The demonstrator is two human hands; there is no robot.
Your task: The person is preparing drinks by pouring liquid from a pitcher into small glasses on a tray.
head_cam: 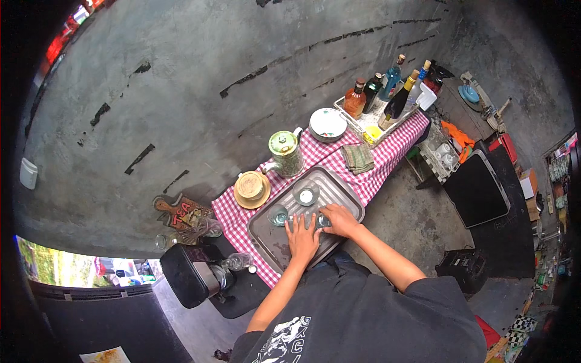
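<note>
A dark metal tray (268, 247) lies before me on a red-and-white checked cloth (231, 220). My left hand (303, 240) is flat and low over the tray, fingers spread, its tips just short of a clear drinking glass (278, 214). My right hand (340, 220) curls its fingers around a small clear glass (323, 221), partly hidden between the two hands. Farther back on the tray stands a wider clear glass (299, 187) with a round white thing (306, 196) showing in it.
Behind the tray stand a green enamel-look pot (286, 156), a tan cup on a saucer (252, 186), stacked white plates (327, 123) and a folded cloth (357, 158). A white tray (371, 121) holds several bottles. At left are a black appliance (186, 274) and a glass jar (238, 262).
</note>
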